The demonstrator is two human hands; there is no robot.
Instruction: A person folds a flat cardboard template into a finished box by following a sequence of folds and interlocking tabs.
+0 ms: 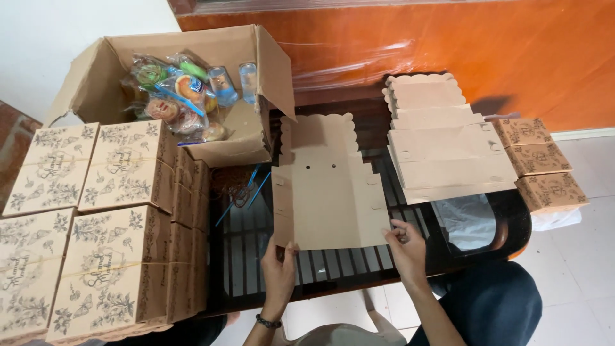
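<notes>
A flat, unfolded brown cardboard box blank (327,186) with a scalloped top edge lies on the dark slatted table (269,269). My left hand (278,272) grips its lower left corner, thumb on top. At the lower right corner, my right hand (407,247) pinches the edge. A stack of more flat blanks (442,144) lies to the right of it.
Several folded brown boxes with flower prints (96,237) are stacked at left. Behind them an open carton (256,83) holds wrapped snacks and water cups (186,96). More small folded boxes (541,166) sit at the right edge. Blue straws (246,192) lie on the table.
</notes>
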